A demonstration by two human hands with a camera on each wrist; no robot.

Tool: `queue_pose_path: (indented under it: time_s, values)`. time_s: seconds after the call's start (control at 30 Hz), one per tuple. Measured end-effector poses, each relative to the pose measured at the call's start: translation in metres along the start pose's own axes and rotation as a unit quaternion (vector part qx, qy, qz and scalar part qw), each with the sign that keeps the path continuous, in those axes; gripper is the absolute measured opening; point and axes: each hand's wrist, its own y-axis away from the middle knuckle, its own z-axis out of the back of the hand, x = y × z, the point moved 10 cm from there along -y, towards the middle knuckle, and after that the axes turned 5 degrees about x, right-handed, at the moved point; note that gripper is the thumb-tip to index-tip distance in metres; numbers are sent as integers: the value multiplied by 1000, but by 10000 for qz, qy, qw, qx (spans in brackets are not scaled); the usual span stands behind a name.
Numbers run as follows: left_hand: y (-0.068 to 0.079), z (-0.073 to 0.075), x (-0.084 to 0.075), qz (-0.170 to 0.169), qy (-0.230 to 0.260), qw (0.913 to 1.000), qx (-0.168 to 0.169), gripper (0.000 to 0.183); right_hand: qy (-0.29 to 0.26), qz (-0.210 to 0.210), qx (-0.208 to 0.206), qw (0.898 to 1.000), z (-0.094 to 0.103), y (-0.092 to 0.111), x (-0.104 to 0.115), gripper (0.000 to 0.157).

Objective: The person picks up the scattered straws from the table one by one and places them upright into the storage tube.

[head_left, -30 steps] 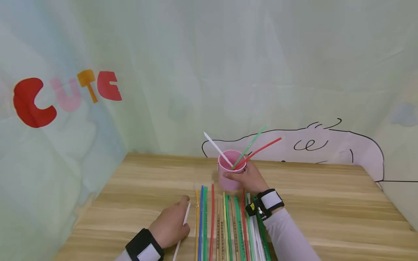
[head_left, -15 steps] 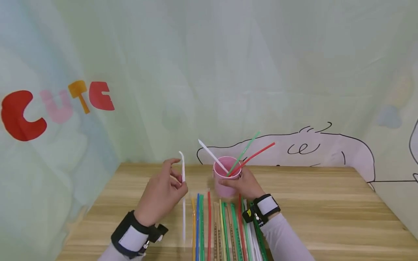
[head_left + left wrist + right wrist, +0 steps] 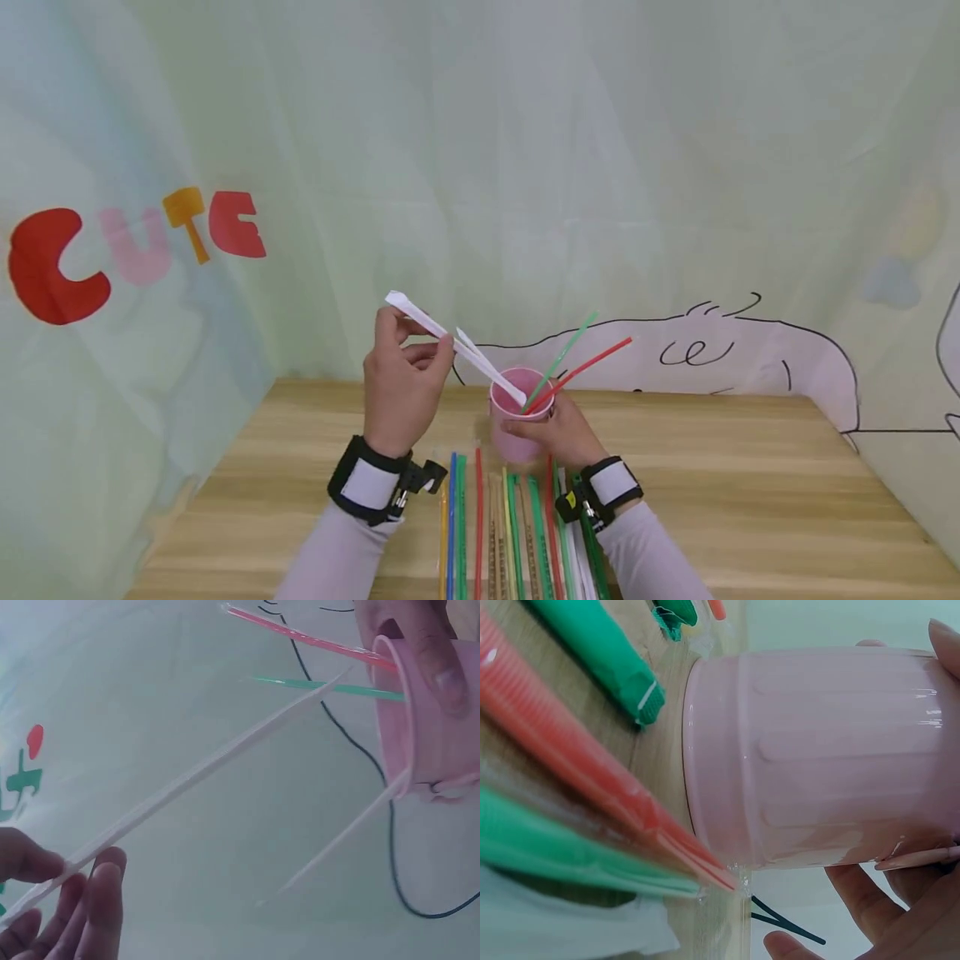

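Note:
My left hand (image 3: pixel 403 387) pinches a white paper-wrapped straw (image 3: pixel 202 769) between thumb and fingers, up in the air left of a pink cup (image 3: pixel 516 437). The straw slants down to the right, and in the left wrist view its far end is in front of the cup's mouth. My right hand (image 3: pixel 568 429) grips the cup around its side, thumb across the front; the cup stands upright on the table. Inside it lean another white straw (image 3: pixel 330 844), a green straw (image 3: pixel 564 352) and a red straw (image 3: pixel 597 362).
Several wrapped straws lie side by side on the wooden table (image 3: pixel 750 500), in front of the cup. A blue one (image 3: pixel 452 517) and a red one (image 3: pixel 479 517) are toward the left of this row. Behind the table hangs a printed curtain (image 3: pixel 450 167).
My left hand has lifted the white straw from the table, left of the row, and carried it up and right toward the cup. The right hand keeps its hold on the cup.

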Motion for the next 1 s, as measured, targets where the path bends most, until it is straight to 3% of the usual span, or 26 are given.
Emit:
queue_pose_path:
  time_s: [0.1, 0.27, 0.53, 1.0]
  values:
    - [2, -11, 19, 234, -152, 9995, 115, 40, -24, -110, 42, 9999, -4, 3, -4, 71]
    - [6, -35, 45, 382, -647, 9955, 584, 34, -102, -60, 96, 9999, -6, 4, -3, 70]
    - [13, -65, 81, 992, -1038, 9807, 1329, 30, -50, -47, 84, 9999, -3, 2, -3, 70]
    - [22, -78, 110, 1686, -1149, 9551, 2147, 66, 154, 69, 129, 9998, -3, 0, -1, 71]
